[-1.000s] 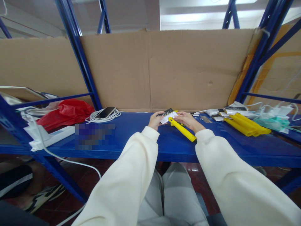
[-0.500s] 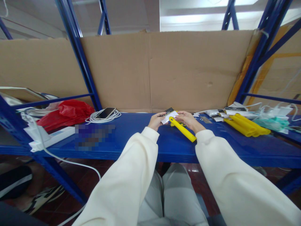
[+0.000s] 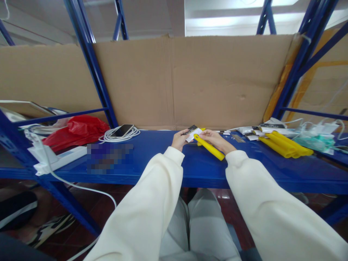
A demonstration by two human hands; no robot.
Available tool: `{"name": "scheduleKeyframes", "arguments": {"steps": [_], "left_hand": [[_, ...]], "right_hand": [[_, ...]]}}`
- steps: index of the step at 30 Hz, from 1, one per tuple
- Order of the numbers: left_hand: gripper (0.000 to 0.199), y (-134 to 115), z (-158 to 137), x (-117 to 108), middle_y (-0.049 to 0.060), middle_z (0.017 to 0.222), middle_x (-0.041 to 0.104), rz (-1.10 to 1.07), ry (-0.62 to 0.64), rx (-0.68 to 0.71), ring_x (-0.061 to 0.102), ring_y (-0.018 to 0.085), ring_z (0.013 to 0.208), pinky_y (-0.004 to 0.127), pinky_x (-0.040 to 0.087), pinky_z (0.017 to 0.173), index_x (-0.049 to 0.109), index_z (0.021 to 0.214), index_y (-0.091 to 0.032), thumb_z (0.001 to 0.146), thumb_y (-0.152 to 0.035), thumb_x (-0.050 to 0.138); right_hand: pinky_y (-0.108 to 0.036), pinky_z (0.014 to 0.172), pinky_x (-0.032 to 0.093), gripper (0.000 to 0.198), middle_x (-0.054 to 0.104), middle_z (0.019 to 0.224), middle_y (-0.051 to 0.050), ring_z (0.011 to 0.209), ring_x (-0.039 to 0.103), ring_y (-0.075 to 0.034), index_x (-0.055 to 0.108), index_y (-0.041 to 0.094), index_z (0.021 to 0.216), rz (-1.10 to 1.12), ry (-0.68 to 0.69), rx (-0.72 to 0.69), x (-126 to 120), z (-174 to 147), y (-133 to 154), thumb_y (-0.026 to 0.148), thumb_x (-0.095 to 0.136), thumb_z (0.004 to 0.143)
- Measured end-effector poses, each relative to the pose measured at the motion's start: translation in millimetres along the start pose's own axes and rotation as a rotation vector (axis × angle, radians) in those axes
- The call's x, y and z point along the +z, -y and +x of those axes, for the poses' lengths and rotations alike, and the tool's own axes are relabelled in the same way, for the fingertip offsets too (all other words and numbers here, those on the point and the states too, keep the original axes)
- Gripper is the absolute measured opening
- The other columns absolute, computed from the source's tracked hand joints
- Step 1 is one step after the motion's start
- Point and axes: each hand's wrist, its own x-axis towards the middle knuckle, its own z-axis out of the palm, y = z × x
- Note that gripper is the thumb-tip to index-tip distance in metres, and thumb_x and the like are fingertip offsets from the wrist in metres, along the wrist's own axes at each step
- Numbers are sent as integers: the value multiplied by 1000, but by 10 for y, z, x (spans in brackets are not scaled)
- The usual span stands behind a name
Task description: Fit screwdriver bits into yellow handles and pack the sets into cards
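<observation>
Your left hand (image 3: 179,140): grip closed on packet (image 3: 191,135); brace it. Right hand (image 3: 216,139): at packet edge by tube (image 3: 210,148), can't tell grip; go gently.

I read open table (image 3: 153,145) between the coiled white cable (image 3: 108,137) and the left hand (image 3: 178,140) | second lane between right sleeve (image 3: 252,181) and yellow rolls (image 3: 285,145) | cardboard panel (image 3: 136,83) walls off the rear | white power strip (image 3: 69,157) obstructs far left

A blue shelf (image 3: 152,143) bears a coiled white cable (image 3: 108,135), a white power strip (image 3: 69,157) and yellow tubes (image 3: 286,144).
</observation>
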Motion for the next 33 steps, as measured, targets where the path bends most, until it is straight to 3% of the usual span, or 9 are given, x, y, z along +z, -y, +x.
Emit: {"name": "scheduleKeyframes", "arguments": {"steps": [6, 11, 16, 19, 22, 26, 30, 33], "left_hand": [[47, -3, -13, -1, 17, 98, 74, -7, 26, -45, 73, 23, 83, 36, 61, 76, 67, 118, -7, 74, 8, 64], [41, -1, -28, 7, 13, 87, 73, 85, 7, -42, 71, 18, 73, 29, 60, 67, 65, 117, -7, 79, 7, 58], [41, -4, -18, 1, 8, 78, 72, 108, 1, -51, 68, 15, 66, 25, 58, 61, 64, 117, -12, 79, 3, 59], [36, -3, -2, -12, 7, 77, 71, 73, 6, -39, 67, 15, 66, 26, 57, 62, 64, 113, -12, 79, 0, 60], [28, 8, 9, -30, 6, 77, 70, 35, 37, -18, 66, 15, 66, 26, 55, 61, 65, 108, -13, 81, -7, 62], [27, 10, 8, -50, 6, 86, 71, 16, 35, 18, 68, 16, 73, 25, 53, 62, 62, 110, -19, 83, -16, 61], [30, -12, -8, -59, 9, 107, 69, 55, -61, 16, 68, 21, 93, 25, 53, 64, 60, 112, -20, 82, -19, 64], [30, -21, -27, -55, 13, 121, 63, 80, -122, 5, 64, 24, 107, 24, 53, 64, 59, 110, -18, 80, -16, 64]], "right_hand": [[-23, 56, 54, 32, 68, 69, 5, 55, 63, -11, 59, 20, 71, 9, 172, -15, 55, -72, 22, 15, 85, 53], [-22, 55, 53, 12, 72, 76, -1, 54, 62, -10, 71, 18, 76, -153, 202, -14, 28, -67, 19, 14, 77, 66], [-25, 62, 56, 21, 74, 92, -4, 56, 61, -10, 75, 19, 93, -404, 214, -70, 14, -49, -1, 12, 68, 74], [-35, 78, 57, 30, 72, 108, -7, 74, 67, -15, 73, 20, 102, -672, 194, -196, 26, -27, -24, 10, 65, 75], [-43, 99, 48, 34, 68, 119, -9, 106, 64, -23, 73, 20, 104, -902, 152, -387, 48, -12, -34, 6, 63, 74], [-41, 104, 43, 37, 66, 124, -11, 119, 58, -23, 71, 19, 109, -1068, 133, -472, 60, -9, -12, 4, 56, 79], [-35, 101, 45, 40, 67, 122, -12, 114, 62, -22, 70, 17, 114, -1174, 87, -436, -33, -12, 54, 4, 53, 80], [-33, 101, 45, 43, 67, 121, -12, 110, 64, -22, 69, 16, 117, -1273, -10, -378, -232, -37, 141, 4, 53, 78]]}}
